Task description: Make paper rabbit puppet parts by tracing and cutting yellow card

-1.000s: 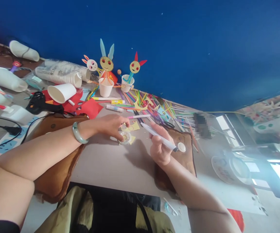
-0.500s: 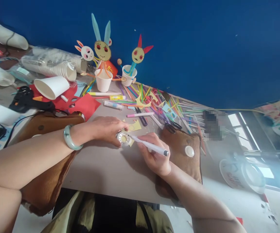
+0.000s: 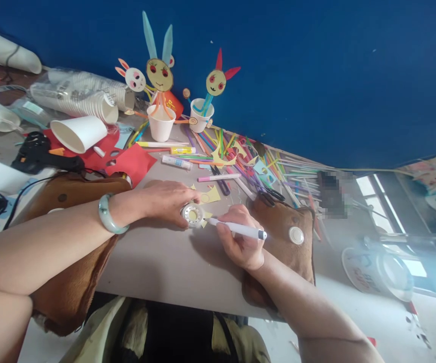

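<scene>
My left hand (image 3: 167,201) grips the left side of a small white ring (image 3: 193,215) with a row of small openings around it. The ring lies on a scrap of pale yellow paper (image 3: 206,220), which shows through its middle and at its right edge. In my right hand (image 3: 242,237) is a white marker pen (image 3: 240,229) with a dark end. Its tip points left, just right of the ring, over or near the paper; contact cannot be made out. Behind the ring lies another yellow paper scrap (image 3: 212,194) with a circle on it.
Scissors (image 3: 269,195), a pink marker (image 3: 218,178), glue sticks (image 3: 177,162) and many coloured pipe cleaners lie behind my hands. Rabbit figures stand in paper cups (image 3: 161,125). A glue gun (image 3: 46,156) is at left. Brown cushions (image 3: 284,242) lie under both arms.
My right hand has shifted slightly, bringing the pen tip a little lower and right, away from the ring's edge. The pen lies flatter. My left hand and the ring stay put.
</scene>
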Action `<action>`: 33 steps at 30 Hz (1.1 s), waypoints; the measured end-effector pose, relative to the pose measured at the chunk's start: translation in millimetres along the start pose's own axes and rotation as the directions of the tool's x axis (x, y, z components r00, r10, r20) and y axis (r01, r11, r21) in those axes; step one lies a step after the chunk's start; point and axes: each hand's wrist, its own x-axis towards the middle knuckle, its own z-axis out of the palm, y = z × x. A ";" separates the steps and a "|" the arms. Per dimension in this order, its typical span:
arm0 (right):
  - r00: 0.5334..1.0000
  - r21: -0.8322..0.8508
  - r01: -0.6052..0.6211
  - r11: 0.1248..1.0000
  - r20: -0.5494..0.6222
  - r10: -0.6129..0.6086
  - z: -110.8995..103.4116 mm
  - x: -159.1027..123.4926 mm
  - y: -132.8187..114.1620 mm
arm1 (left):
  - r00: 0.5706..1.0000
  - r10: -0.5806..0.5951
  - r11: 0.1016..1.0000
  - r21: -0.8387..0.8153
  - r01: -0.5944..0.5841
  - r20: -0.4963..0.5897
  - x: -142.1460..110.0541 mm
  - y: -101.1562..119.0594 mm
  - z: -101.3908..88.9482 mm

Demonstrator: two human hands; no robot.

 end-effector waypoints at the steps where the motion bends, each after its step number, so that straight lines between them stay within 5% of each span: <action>1: 1.000 0.005 0.005 1.000 -0.004 -0.005 0.2 -0.1 0.1 | 1.000 -0.004 1.000 -0.005 0.004 -0.002 0.0 0.2 -0.1; 17: 0.995 0.038 0.045 0.998 -0.086 -0.041 1.4 -2.2 6.7 | 1.000 0.002 1.000 -0.001 -0.002 0.010 -2.6 3.6 -2.2; 25: 0.962 0.004 -0.272 0.962 0.028 0.272 7.4 -5.9 8.5 | 1.000 -0.029 1.000 0.006 0.029 0.000 0.3 4.4 -1.3; 33: 0.956 -0.092 -0.292 0.952 -0.025 0.291 9.5 -3.5 15.9 | 0.986 -0.014 0.989 -0.151 -0.011 -0.166 0.9 6.4 -18.5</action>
